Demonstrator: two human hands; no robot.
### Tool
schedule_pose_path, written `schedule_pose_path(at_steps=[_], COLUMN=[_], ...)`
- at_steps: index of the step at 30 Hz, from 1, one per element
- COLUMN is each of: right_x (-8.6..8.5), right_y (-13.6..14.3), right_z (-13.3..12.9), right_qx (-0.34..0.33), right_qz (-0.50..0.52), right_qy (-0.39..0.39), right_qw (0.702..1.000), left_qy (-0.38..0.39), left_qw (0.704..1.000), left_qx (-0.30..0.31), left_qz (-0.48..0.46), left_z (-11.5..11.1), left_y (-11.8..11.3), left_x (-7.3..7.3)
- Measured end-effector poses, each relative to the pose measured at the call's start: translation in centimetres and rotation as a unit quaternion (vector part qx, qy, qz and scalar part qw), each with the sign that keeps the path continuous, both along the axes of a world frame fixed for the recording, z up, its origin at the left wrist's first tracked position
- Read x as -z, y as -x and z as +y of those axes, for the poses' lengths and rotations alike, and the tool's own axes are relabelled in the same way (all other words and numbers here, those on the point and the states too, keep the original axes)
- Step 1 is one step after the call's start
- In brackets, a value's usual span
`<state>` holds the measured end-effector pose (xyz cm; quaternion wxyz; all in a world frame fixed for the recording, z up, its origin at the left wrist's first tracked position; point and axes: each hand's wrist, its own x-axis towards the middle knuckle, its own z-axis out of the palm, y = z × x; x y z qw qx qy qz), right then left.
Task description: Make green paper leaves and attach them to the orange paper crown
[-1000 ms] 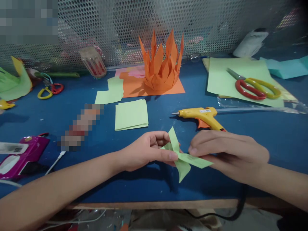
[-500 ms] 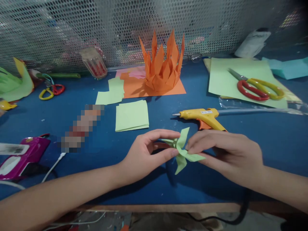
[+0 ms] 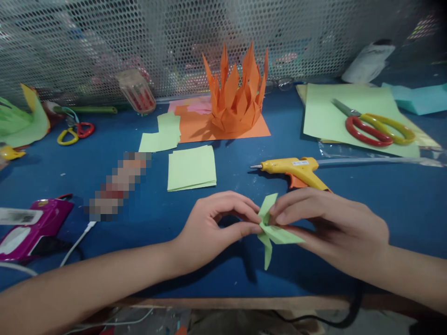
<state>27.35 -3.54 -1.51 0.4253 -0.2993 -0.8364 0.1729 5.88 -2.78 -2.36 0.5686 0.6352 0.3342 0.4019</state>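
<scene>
Between my two hands is a light green folded paper piece [image 3: 279, 234] with several pointed arms, held above the blue table [image 3: 146, 260]. My left hand [image 3: 220, 228] pinches its left side between thumb and fingers. My right hand [image 3: 324, 223] closes on the right arm of the paper, with fingertips near its centre; part of the paper is hidden behind those fingers. Just beyond the right hand lies a yellow hot glue gun [image 3: 289, 166], its nozzle pointing left. Farther left, a stack of light green paper squares [image 3: 192, 168] rests flat.
An orange paper flower [image 3: 237, 100] stands on an orange sheet at the back. Red-and-yellow scissors [image 3: 377, 130] lie on green sheets [image 3: 321, 109] at right. Small scissors [image 3: 75, 132], a tilted jar [image 3: 136, 90] and a purple device [image 3: 38, 228] are on the left. A perforated metal panel [image 3: 174, 42] closes the back.
The green paper piece has turned in my fingers and shifted slightly right and down. My left fingertips have come nearer its centre. The glue gun and paper stacks stay put.
</scene>
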Motion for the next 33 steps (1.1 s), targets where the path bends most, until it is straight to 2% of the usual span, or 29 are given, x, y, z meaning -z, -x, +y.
schedule_pose_path(at_steps=[4, 9, 19, 24, 27, 33], right_x=[-0.2, -0.2, 0.2, 0.3, 0.5, 1.0], right_y=[0.1, -0.2, 0.0, -0.3, -0.4, -0.1], right_z=[-0.1, 0.0, -0.1, -0.1, 0.0, 0.2], right_qx=[0.026, 0.032, 0.027, 0.024, 0.024, -0.001], right_qz=[-0.012, -0.032, -0.008, 0.002, 0.028, 0.137], right_qy=[-0.020, -0.024, 0.025, 0.026, 0.058, 0.202], right_qw=[0.999, 0.999, 0.999, 0.999, 0.998, 0.970], left_qy=[-0.074, -0.129, -0.158, -0.189, -0.220, -0.260], left_qw=[0.996, 0.988, 0.981, 0.975, 0.967, 0.958], left_qx=[-0.010, -0.019, -0.049, -0.050, -0.049, -0.039], left_qz=[0.049, 0.086, 0.104, 0.110, 0.119, 0.116], left_z=[-0.1, -0.2, -0.4, -0.4, -0.4, -0.4], left_y=[0.1, 0.1, 0.0, 0.1, 0.4, 0.5], left_x=[-0.2, -0.5, -0.6, -0.6, -0.7, -0.8])
